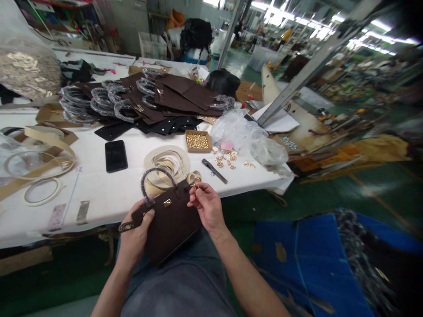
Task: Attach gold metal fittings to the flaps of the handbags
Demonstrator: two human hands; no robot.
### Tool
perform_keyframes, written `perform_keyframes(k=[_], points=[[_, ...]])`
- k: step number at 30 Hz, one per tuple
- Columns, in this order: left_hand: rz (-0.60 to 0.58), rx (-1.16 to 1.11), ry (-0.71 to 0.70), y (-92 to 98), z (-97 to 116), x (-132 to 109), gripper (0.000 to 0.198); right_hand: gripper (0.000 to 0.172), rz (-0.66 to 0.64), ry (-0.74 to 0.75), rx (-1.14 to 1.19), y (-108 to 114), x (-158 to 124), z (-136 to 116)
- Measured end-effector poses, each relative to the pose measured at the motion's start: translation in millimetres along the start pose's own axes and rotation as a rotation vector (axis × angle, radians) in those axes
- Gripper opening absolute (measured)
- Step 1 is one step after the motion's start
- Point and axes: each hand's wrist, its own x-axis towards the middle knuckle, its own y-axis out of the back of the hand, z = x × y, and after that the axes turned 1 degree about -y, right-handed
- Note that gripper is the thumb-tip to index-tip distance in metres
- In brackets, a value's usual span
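A dark brown handbag panel (pixel 173 224) with a plastic-wrapped loop handle (pixel 158 169) and a small gold clasp plate (pixel 167 203) rests against my lap at the table edge. My left hand (pixel 140 222) is closed on its left upper corner, thumb on the front, where a short strap sticks out. At the right upper corner, my right hand (pixel 208 203) pinches a small gold metal fitting (pixel 195 183) between thumb and fingers. The fitting's exact shape is hard to make out. Just beyond lie more loose gold fittings (pixel 226 159) and a dark metal hand tool (pixel 214 171).
A box of small gold studs (pixel 198 141), a roll of cream tape (pixel 180 156), a black phone (pixel 116 156) and a masking tape ring (pixel 42 191) lie on the white table (pixel 95 193). Stacked brown bag panels (pixel 181 94) stand behind; a blue bin (pixel 297 264) sits at right.
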Motion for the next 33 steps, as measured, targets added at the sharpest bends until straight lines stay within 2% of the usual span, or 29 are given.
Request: perform_keyframes(k=[10,14,21,33], points=[[0.022,0.013,-0.039,-4.9,4,-3,0.059,0.031,0.041,0.099,-0.127,5,3,11],[0.039,0.014,-0.037,-5.8,5,-2,0.06,0.031,0.1,0.162,-0.197,6,3,16],[0.037,-0.02,-0.012,-5.4,3,-1,0.063,0.034,0.152,0.225,-0.41,10,1,16],[0.023,-0.167,0.094,1.9,-9,-2,0.06,0.027,0.149,0.345,-0.56,11,4,17]])
